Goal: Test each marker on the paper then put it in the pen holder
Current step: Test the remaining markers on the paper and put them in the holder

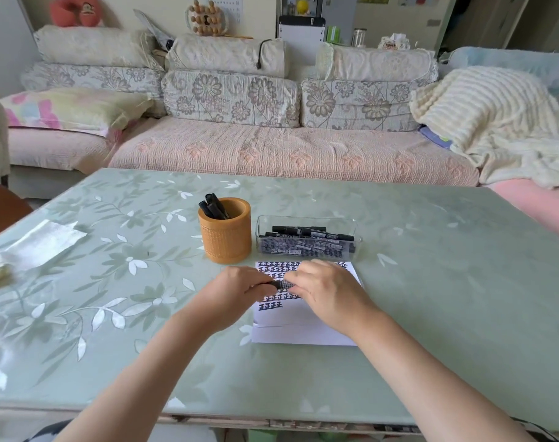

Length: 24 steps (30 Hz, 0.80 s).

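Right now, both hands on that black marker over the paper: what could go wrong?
1. The left hand and right hand grip the black marker at both ends; a sudden cap release could jerk the tip onto skin or table.
2. The right hand covers inked rows on the paper; wet ink may smear.
3. The orange pen holder stands close by; a careless drop-in could tip it.

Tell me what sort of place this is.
Most likely a home living room: a long sofa with floral cushions, a fluffy blanket thrown over its end, and a table with a flower-patterned cover, where the left hand and right hand hold a marker.
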{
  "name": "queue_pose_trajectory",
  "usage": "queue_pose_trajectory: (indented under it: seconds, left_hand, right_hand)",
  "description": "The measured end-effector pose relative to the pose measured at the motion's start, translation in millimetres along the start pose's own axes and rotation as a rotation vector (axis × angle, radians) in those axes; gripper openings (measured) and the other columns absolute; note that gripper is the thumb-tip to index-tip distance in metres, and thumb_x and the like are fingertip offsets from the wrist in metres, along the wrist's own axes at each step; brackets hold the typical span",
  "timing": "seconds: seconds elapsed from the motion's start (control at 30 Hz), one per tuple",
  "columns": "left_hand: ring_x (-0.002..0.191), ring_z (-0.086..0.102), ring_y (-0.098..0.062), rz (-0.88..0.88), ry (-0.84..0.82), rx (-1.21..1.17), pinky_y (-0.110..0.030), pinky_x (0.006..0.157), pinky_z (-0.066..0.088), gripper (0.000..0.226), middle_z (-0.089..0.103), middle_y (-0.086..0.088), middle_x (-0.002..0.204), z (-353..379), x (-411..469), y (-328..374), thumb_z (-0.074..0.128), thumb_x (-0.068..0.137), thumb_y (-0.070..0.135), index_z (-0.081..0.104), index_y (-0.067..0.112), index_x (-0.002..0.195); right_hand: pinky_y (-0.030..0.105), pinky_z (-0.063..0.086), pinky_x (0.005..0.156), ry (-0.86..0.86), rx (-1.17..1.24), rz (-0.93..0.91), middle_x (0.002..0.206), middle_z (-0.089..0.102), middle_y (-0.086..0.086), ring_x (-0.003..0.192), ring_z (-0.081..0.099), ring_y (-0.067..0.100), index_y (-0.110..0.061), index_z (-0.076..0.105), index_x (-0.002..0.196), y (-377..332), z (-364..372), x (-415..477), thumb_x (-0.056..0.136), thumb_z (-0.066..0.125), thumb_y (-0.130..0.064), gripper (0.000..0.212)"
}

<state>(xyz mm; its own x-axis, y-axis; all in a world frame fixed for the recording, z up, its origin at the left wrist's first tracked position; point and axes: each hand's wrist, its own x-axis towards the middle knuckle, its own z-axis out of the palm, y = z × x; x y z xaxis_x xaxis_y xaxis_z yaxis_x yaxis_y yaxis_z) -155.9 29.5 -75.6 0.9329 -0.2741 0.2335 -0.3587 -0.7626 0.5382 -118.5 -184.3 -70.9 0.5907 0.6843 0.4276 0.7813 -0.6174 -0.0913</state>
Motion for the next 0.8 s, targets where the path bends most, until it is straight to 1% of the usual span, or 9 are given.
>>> queue_pose_trajectory:
  seconds: [0.07,0.13,0.23,0.33,0.47,0.53,0.63,0.7,0.8]
  left_hand:
    - [0.072,0.053,-0.011,0.032,0.027,0.027,-0.030,0.064,0.044,0.018,0.060,0.007,0.074,-2.3,1.0,-5.4,0.059,0.091,0.037,0.070,0.023,0.086]
    - [0.075,0.053,-0.007,0.110,0.079,0.106,-0.029,0.063,0.046,0.013,0.060,0.011,0.077,-2.4,1.9,-7.4,0.062,0.090,0.036,0.072,0.027,0.092]
    - [0.077,0.052,-0.006,0.157,0.107,0.175,-0.029,0.061,0.046,0.024,0.057,0.013,0.078,-1.7,3.7,-7.1,0.052,0.092,0.045,0.070,0.029,0.094]
    - [0.076,0.055,-0.010,0.098,0.049,0.128,-0.032,0.065,0.046,0.027,0.058,0.010,0.080,2.2,5.0,-8.2,0.050,0.095,0.043,0.068,0.025,0.095]
    - [0.072,0.053,-0.013,-0.006,-0.020,0.016,-0.033,0.071,0.044,0.024,0.061,0.002,0.077,5.4,6.3,-5.4,0.053,0.097,0.033,0.068,0.016,0.089]
    - [0.071,0.053,-0.012,-0.035,-0.028,0.002,-0.031,0.070,0.043,0.023,0.059,0.004,0.074,6.0,7.5,-4.2,0.052,0.098,0.031,0.066,0.020,0.084]
    - [0.062,0.048,-0.008,-0.117,-0.054,-0.032,-0.029,0.062,0.037,0.034,0.051,0.007,0.061,3.8,9.1,-6.4,0.046,0.100,0.027,0.057,0.030,0.068]
    - [0.063,0.050,-0.003,-0.145,-0.032,-0.024,-0.025,0.062,0.036,0.031,0.053,0.011,0.063,0.0,8.1,-14.1,0.047,0.100,0.029,0.063,0.024,0.075]
    - [0.073,0.052,-0.005,-0.115,0.088,0.081,-0.023,0.065,0.038,0.020,0.056,0.016,0.083,-4.0,5.2,-28.4,0.050,0.098,0.033,0.068,0.024,0.095]
  right_hand:
    - [0.035,0.045,0.059,-0.058,0.082,0.069,0.073,0.055,-0.002,0.070,0.054,0.025,-0.020,0.065,0.089,-2.7,1.5,1.8,0.091,0.058,-0.030,0.012]
    - [0.037,0.045,0.066,-0.183,0.274,0.223,0.072,0.057,-0.005,0.073,0.053,0.023,-0.026,0.060,0.080,-0.9,2.0,4.9,0.096,0.051,-0.036,0.021]
    - [0.036,0.046,0.071,-0.253,0.439,0.329,0.069,0.058,-0.002,0.073,0.053,0.021,-0.025,0.059,0.076,1.8,2.6,5.6,0.098,0.053,-0.036,0.025]
    - [0.040,0.047,0.073,-0.168,0.310,0.207,0.074,0.056,0.001,0.075,0.052,0.023,-0.017,0.062,0.085,8.8,8.9,1.8,0.095,0.058,-0.033,0.020]
    - [0.036,0.045,0.058,-0.030,0.158,0.076,0.070,0.049,-0.004,0.066,0.045,0.019,-0.015,0.065,0.088,14.3,13.7,0.8,0.090,0.063,-0.030,0.015]
    - [0.032,0.042,0.057,0.031,0.123,0.032,0.069,0.049,-0.005,0.065,0.044,0.019,-0.017,0.065,0.087,15.6,14.0,2.8,0.087,0.066,-0.027,0.010]
    - [0.030,0.041,0.063,0.062,0.060,0.000,0.077,0.060,-0.005,0.069,0.051,0.020,-0.019,0.070,0.091,19.7,11.9,5.0,0.081,0.073,-0.024,0.012]
    - [0.028,0.038,0.065,0.078,0.084,0.036,0.081,0.062,-0.004,0.071,0.055,0.019,-0.019,0.072,0.095,25.4,7.9,3.9,0.082,0.073,-0.023,0.014]
    - [0.026,0.037,0.065,0.050,0.150,0.176,0.089,0.061,-0.005,0.076,0.060,0.020,-0.018,0.073,0.106,32.8,6.2,-1.7,0.089,0.069,-0.026,0.019]
